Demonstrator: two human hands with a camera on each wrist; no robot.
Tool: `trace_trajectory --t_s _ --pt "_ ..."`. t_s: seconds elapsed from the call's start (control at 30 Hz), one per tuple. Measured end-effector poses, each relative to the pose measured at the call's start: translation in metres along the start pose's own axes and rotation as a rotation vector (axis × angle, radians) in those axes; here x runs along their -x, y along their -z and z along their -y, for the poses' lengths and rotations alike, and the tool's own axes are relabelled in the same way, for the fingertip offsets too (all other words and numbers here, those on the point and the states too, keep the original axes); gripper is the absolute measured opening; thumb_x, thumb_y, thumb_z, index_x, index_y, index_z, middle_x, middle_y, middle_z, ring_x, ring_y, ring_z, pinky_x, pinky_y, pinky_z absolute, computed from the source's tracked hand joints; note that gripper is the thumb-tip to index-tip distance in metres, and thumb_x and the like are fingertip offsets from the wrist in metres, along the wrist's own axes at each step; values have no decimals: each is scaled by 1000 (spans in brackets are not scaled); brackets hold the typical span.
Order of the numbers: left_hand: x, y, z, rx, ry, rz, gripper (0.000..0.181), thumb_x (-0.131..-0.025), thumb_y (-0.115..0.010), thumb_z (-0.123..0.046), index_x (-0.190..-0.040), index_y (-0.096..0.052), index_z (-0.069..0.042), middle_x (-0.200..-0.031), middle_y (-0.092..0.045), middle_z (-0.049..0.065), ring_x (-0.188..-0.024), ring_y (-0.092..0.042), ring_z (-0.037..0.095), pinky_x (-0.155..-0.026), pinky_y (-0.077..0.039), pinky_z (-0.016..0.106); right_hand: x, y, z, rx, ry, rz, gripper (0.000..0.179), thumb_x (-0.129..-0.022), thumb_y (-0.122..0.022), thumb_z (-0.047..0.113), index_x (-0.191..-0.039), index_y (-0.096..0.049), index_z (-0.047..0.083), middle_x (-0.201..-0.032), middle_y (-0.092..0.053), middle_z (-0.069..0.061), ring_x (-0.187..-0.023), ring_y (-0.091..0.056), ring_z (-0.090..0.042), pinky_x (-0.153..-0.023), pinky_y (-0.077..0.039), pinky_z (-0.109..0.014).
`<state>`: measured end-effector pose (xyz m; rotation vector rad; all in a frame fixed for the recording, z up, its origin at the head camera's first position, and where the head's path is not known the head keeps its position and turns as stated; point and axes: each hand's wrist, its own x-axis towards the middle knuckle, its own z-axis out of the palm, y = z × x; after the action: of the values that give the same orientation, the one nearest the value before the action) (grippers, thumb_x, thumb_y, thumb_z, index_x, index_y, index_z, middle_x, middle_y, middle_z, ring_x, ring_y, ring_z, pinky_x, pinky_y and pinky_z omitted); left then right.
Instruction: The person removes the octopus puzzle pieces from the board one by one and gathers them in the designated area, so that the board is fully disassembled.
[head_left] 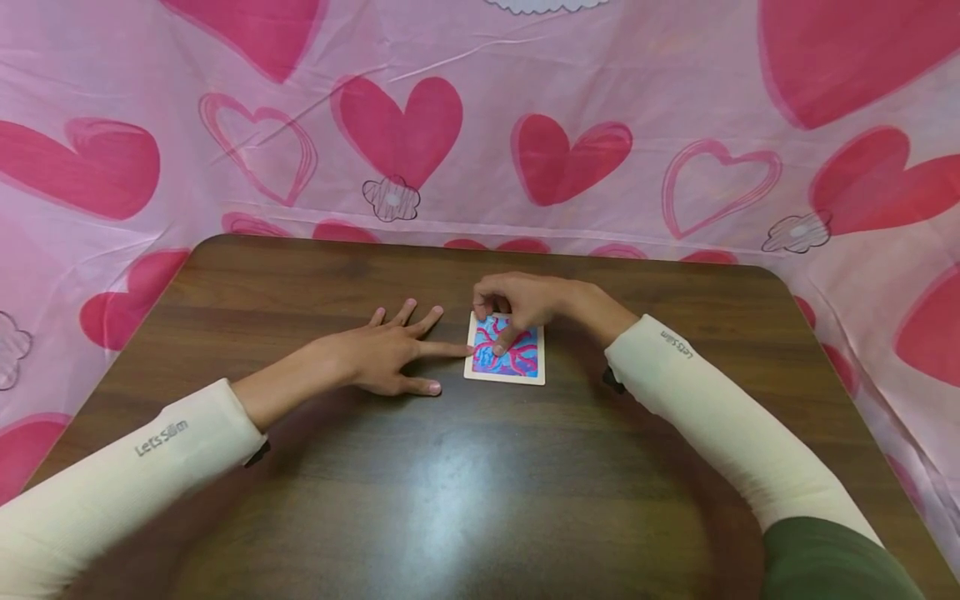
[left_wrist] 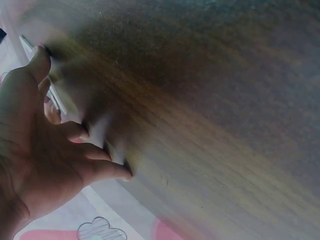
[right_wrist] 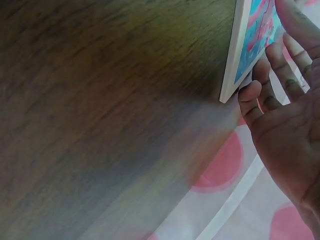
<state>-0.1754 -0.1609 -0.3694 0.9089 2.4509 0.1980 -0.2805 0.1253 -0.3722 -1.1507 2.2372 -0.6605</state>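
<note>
A small square picture panel (head_left: 528, 364) with a pale rim and a blue, pink and red wavy pattern lies flat on the brown table. My left hand (head_left: 386, 354) rests on the table at its left, fingers spread, the index fingertip right at the panel's left rim. From the far right, my right hand (head_left: 528, 300) holds the panel, its thumb pressed on the face and its other fingers curled at the far rim. In the right wrist view, the panel's pale side edge (right_wrist: 232, 60) shows its thickness beside the fingers (right_wrist: 277, 62).
Wood-grain table (head_left: 442, 492) spreads out all around the panel, with a bright reflection in front. Pink cloth (head_left: 480, 108) printed with hearts hangs behind the far edge and along both sides. Pale sleeves (head_left: 142, 475) cover both forearms.
</note>
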Motion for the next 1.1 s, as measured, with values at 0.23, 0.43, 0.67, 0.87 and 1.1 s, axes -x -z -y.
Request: trace_trajectory --t_s 0.23,0.43,0.67,0.87,1.1 --pt "-1 0 0 -7 8 5 72 -109 -65 -65 -171 -29 -66 -190 0 19 -171 6 63 -130 -8 90 2 -1 -1 -8 -25 -21 51 -86 -102 27 -124 -71 16 -111 -65 -5 -95 -57 -22 -87 -51 -34" --pt "-1 0 0 -2 10 11 71 -109 -64 -65 -171 -29 -66 -191 0 18 -171 7 63 -130 -7 90 1 -2 1 -21 -67 -7 47 -88 -100 26 -127 -76 14 -110 -67 -4 -99 -59 -22 -92 -52 -34" --pt "-1 -2 -1 3 17 -4 69 -110 -64 -65 -171 -31 -65 -191 -2 18 -171 6 63 -130 -7 90 2 -1 2 -50 -21 -13 21 -103 -79 12 -125 -81 10 -114 -72 -7 -102 -63 -22 -94 -55 -35" --pt "-1 -1 -4 7 5 -42 64 -112 -62 -62 -170 -36 -62 -189 -8 22 -170 0 66 -128 -11 91 4 1 5 -90 -3 -18 17 -106 -71 9 -120 -80 7 -108 -75 -8 -97 -66 -21 -92 -58 -34" --pt "-4 -1 -9 20 1 -82 57 -114 -61 -57 -169 -45 -55 -188 -16 23 -173 -9 58 -130 -18 87 16 4 3 -126 -51 -70 15 -108 -71 10 -118 -82 9 -107 -77 -6 -99 -67 -20 -93 -57 -33"
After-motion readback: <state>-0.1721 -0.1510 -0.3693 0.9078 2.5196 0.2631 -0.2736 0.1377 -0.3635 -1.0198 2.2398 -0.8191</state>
